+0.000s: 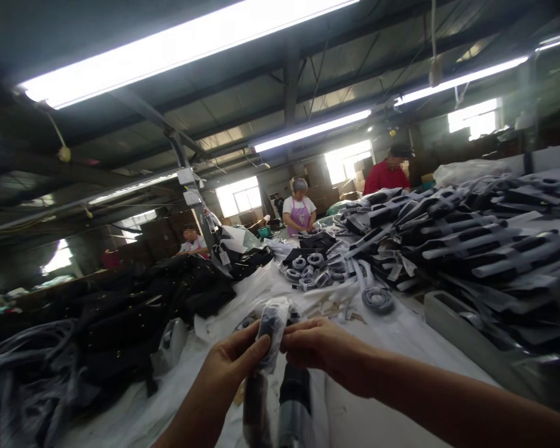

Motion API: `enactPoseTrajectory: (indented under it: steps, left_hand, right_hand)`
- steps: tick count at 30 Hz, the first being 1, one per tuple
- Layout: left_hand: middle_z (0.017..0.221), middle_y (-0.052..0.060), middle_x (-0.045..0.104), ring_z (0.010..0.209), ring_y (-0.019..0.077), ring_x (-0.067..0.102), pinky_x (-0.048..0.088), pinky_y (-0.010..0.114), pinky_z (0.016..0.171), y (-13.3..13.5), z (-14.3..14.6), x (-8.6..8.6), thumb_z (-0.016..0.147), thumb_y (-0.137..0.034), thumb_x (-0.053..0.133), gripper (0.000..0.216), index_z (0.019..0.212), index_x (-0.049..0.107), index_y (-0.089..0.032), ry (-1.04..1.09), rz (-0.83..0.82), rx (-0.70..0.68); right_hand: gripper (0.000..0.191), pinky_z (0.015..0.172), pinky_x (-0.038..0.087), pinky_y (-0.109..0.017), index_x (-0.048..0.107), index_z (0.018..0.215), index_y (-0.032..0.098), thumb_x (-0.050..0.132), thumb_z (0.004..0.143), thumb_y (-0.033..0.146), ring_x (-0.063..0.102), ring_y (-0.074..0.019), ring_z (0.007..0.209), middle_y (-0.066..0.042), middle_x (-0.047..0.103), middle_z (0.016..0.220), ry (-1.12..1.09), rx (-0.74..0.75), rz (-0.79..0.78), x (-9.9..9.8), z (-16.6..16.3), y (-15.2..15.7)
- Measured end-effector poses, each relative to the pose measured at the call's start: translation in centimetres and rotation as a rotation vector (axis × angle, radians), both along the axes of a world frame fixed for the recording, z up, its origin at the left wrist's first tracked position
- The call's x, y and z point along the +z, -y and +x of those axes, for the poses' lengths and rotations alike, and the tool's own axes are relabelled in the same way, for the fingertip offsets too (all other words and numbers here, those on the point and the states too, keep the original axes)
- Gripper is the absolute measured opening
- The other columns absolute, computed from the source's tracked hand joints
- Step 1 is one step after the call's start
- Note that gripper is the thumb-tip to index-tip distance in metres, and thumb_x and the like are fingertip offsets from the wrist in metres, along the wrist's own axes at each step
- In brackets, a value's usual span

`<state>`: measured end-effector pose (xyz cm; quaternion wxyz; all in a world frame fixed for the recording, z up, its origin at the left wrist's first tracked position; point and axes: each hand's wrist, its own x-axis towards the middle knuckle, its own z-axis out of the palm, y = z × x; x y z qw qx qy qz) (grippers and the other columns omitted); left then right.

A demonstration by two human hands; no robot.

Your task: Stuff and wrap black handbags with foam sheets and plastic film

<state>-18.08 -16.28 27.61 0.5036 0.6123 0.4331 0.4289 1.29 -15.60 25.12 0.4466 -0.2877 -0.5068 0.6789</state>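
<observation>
Both my hands meet low in the middle of the view over a white-covered table (401,348). My left hand (228,367) pinches a clear plastic bag (274,323) with dark straps inside it, thumb on the bag's left side. My right hand (315,351) grips the same bag from the right, fingers curled. Below the bag, dark rolled pieces (294,392) hang or lie between my wrists.
A heap of black garments (135,311) fills the left. Stacks of bagged black straps (471,236) cover the right, with grey coiled belts (308,267) behind. A grey tray edge (452,317) lies right. Three people (299,208) work at the far end.
</observation>
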Motion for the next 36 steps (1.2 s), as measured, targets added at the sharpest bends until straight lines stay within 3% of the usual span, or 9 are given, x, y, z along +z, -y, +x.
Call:
enactPoseTrajectory:
  steps: [5,10,13,23,28,34,36]
  left_hand:
    - [0.114,0.004,0.076,0.122,0.0305,0.061,0.045,0.037,0.106,0.7,0.3,0.3,0.074,-0.046,0.079,0.051,0.119,0.07,-0.026,-0.005,0.05,0.028]
    - [0.133,0.007,0.065,0.113,0.0283,0.065,0.052,0.032,0.096,0.7,0.3,0.0,0.07,-0.046,0.082,0.044,0.108,0.076,-0.024,0.023,0.095,0.109]
    - [0.132,0.007,0.063,0.117,0.0285,0.062,0.053,0.028,0.092,0.8,0.5,-0.1,0.069,-0.046,0.082,0.041,0.103,0.078,-0.025,0.043,0.089,0.132]
    - [0.151,0.012,0.043,0.1,0.0272,0.069,0.055,0.034,0.086,-0.2,0.4,-1.7,0.062,-0.053,0.086,0.051,0.102,0.079,-0.022,0.11,0.126,0.13]
    - [0.155,0.01,0.039,0.097,0.0249,0.07,0.055,0.032,0.085,-0.3,0.5,-2.3,0.065,-0.051,0.084,0.048,0.104,0.078,-0.024,0.114,0.153,0.13]
    - [0.158,0.011,0.036,0.101,0.0265,0.069,0.055,0.031,0.084,-0.1,0.7,-2.9,0.063,-0.051,0.085,0.049,0.102,0.079,-0.02,0.171,0.16,0.142]
    - [0.158,0.011,0.037,0.099,0.0251,0.07,0.056,0.031,0.081,-0.1,0.9,-3.0,0.061,-0.048,0.088,0.057,0.111,0.075,-0.023,0.218,0.136,0.172]
  right_hand:
    - [0.017,0.071,0.041,-0.021,0.075,0.076,0.014,0.076,0.068,0.029,0.053,-0.0108,0.073,-0.003,0.065,0.083,-0.04,0.035,0.006,0.4,-0.1,0.4]
    - [0.043,0.071,0.042,-0.024,0.074,0.08,0.015,0.076,0.074,0.057,0.057,-0.0137,0.077,-0.003,0.064,0.08,-0.001,0.014,0.018,0.6,-0.2,0.8]
    - [0.051,0.071,0.04,-0.026,0.073,0.081,0.015,0.075,0.072,0.065,0.057,-0.0144,0.076,-0.002,0.063,0.078,0.092,-0.047,0.062,0.8,-0.3,0.8]
    - [0.042,0.089,0.042,-0.037,0.074,0.089,0.018,0.076,0.071,0.055,0.06,-0.0187,0.086,-0.003,0.068,0.087,0.148,-0.112,-0.002,1.3,-0.9,0.9]
    - [0.039,0.089,0.041,-0.038,0.073,0.094,0.021,0.075,0.069,0.05,0.061,-0.024,0.102,-0.004,0.071,0.099,0.15,-0.16,-0.034,1.1,-1.0,1.2]
    - [0.041,0.087,0.038,-0.034,0.074,0.092,0.02,0.075,0.071,0.054,0.061,-0.024,0.102,-0.005,0.074,0.097,0.173,-0.151,0.025,1.0,-1.2,1.6]
    - [0.041,0.085,0.037,-0.033,0.075,0.091,0.019,0.075,0.071,0.056,0.061,-0.0231,0.098,-0.005,0.074,0.096,0.17,-0.155,0.065,1.1,-1.3,1.9]
